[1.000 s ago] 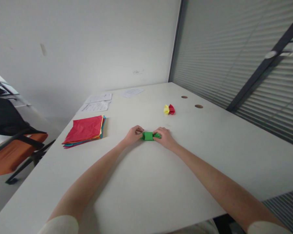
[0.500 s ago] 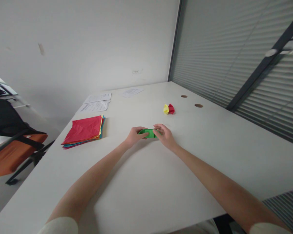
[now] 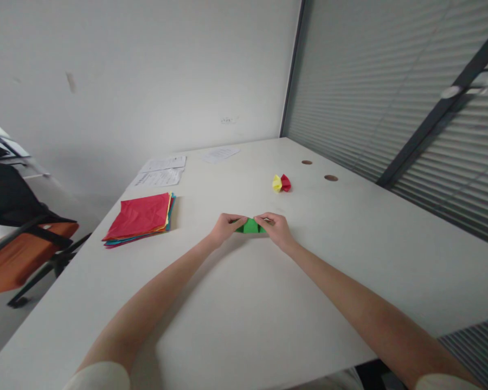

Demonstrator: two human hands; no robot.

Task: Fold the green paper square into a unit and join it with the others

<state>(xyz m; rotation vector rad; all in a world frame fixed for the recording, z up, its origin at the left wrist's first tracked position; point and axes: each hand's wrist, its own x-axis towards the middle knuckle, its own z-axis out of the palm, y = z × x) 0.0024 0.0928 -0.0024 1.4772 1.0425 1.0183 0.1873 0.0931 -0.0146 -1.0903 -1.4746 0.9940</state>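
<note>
A small folded piece of green paper [image 3: 251,226] is held between my two hands, low over the middle of the white table. My left hand [image 3: 226,227] pinches its left end, thumb on the near side. On its right end, the thumb and fingers of my right hand [image 3: 275,227] close in the same way. Both ends of the paper are partly covered by my fingers. Beyond my right hand lies a small bow-shaped paper piece [image 3: 282,183], yellow on its left half and red on its right.
To the left rests a stack of coloured paper sheets [image 3: 140,216], red on top. Printed sheets [image 3: 162,170] lie near the wall. Two round holes pierce the white table [image 3: 228,325] at the far right, by the blinds. An orange chair [image 3: 28,254] stands off the left edge.
My fingers have shifted on the green paper, and both thumbs now press at its upper edge. The paper has turned so that a flat face shows instead of its open folds.
</note>
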